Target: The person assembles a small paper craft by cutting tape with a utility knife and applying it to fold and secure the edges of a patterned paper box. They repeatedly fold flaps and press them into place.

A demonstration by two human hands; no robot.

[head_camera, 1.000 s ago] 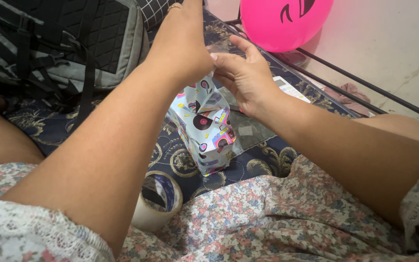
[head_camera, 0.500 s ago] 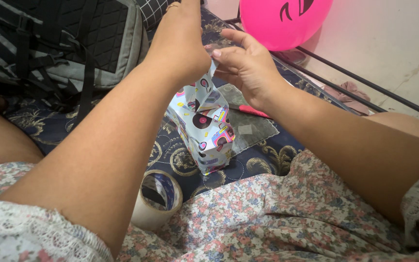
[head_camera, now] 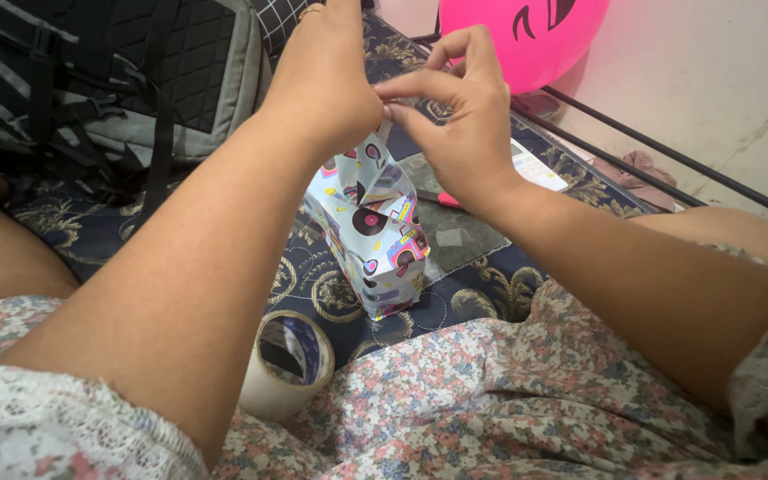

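Both hands have moved closer together above the box (head_camera: pixel 373 236). Now the left hand (head_camera: pixel 326 76) and right hand (head_camera: pixel 455 116) pinch its paper top.

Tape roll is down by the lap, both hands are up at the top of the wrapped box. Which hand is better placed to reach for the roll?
Left, probably. The tape roll sits right under the left forearm, so the left hand only has to drop back. The right hand pinches at the top of the wrapped box, farther off.

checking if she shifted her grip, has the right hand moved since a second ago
Yes. The right hand has lifted off the wrapped box, up toward the pink balloon, and now meets the left hand above the box top.
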